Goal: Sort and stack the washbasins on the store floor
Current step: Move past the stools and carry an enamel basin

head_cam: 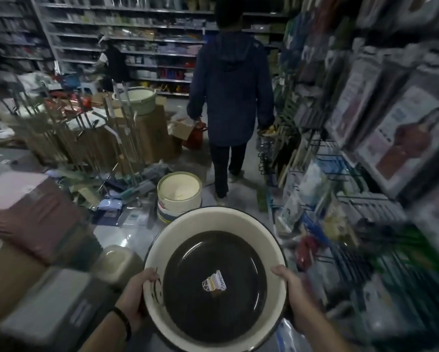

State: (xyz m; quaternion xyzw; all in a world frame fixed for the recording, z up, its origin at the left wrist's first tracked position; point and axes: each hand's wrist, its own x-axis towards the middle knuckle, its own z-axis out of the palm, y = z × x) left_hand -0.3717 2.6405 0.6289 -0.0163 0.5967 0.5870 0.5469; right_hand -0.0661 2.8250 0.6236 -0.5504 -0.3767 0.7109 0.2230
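Note:
I hold a round washbasin [214, 280] in front of me, cream on its wall, dark brown on its bottom, with a small sticker in the middle. My left hand [137, 293] grips its left rim and my right hand [298, 298] grips its right rim. Just beyond it on the floor stands a stack of cream washbasins [179, 194]. A larger pale green basin [139, 99] rests on a cardboard box farther back.
A person in a dark hooded jacket [232, 97] stands in the aisle ahead, back turned, carrying a red bag. Wire racks with packaged goods [353, 174] line the right. Boxes [35, 288], mops and metal rods [94, 138] crowd the left. Shelves fill the back wall.

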